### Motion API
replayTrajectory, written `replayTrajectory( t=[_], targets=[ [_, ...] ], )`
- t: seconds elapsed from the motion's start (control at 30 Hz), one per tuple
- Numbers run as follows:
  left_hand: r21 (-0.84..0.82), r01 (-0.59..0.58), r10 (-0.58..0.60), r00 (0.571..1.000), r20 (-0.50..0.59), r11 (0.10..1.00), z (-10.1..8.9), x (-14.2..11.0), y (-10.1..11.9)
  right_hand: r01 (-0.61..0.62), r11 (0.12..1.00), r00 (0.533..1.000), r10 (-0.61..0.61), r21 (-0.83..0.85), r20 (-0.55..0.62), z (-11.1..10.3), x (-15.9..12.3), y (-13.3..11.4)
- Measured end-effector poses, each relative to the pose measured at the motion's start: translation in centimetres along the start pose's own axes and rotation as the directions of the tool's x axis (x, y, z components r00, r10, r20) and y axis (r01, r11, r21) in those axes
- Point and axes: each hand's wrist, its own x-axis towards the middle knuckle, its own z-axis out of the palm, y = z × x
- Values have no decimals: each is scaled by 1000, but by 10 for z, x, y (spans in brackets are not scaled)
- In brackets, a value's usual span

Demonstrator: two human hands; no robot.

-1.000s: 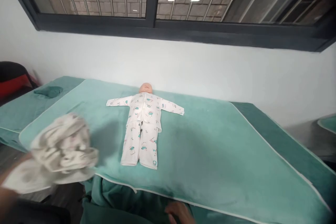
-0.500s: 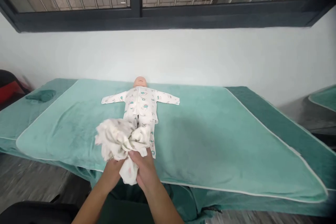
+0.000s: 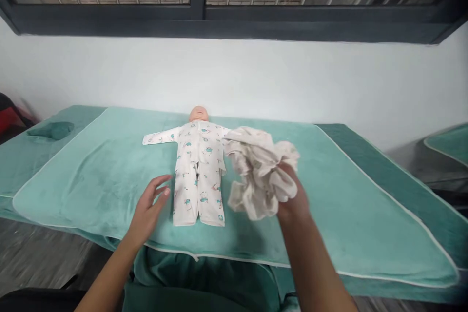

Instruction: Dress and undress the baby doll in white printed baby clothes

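Note:
My right hand [image 3: 293, 190] grips a bunched white cloth [image 3: 256, 170], held up over the bed to the right of a baby doll. The doll [image 3: 199, 114] lies on its back, in a white printed top [image 3: 199, 144] and matching trousers [image 3: 198, 195]. One sleeve stretches out to the left; the other is mostly hidden behind the cloth. Left of the trousers, my left hand [image 3: 149, 207] hovers with fingers apart and nothing in it. What kind of cloth it is does not show.
A light green sheet [image 3: 347, 214] with white piping covers the bed, over a darker green cover [image 3: 365, 165]. The bed has a face hole [image 3: 51, 130] at the left. Behind it rises a white wall [image 3: 234, 73] with a dark-framed window [image 3: 234, 24].
The cloth has moved from over the doll's legs up and to the right, in my right hand. My left hand has let go of it and shifted left. Both trouser legs now show.

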Motion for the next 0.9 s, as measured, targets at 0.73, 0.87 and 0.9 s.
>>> replayTrajectory(
  t=[0.73, 0.87, 0.9],
  targets=[
    [286, -334, 364, 930, -57, 898, 106, 286, -3, 79, 662, 995, -103, -745, 14, 128, 215, 86],
    [216, -326, 345, 937, -55, 920, 106, 289, -12, 133, 721, 989, -140, -681, 45, 136, 234, 117],
    [203, -321, 339, 939, -61, 925, 105, 287, -12, 164, 721, 985, -151, -673, 77, 133, 234, 116]
  ],
)
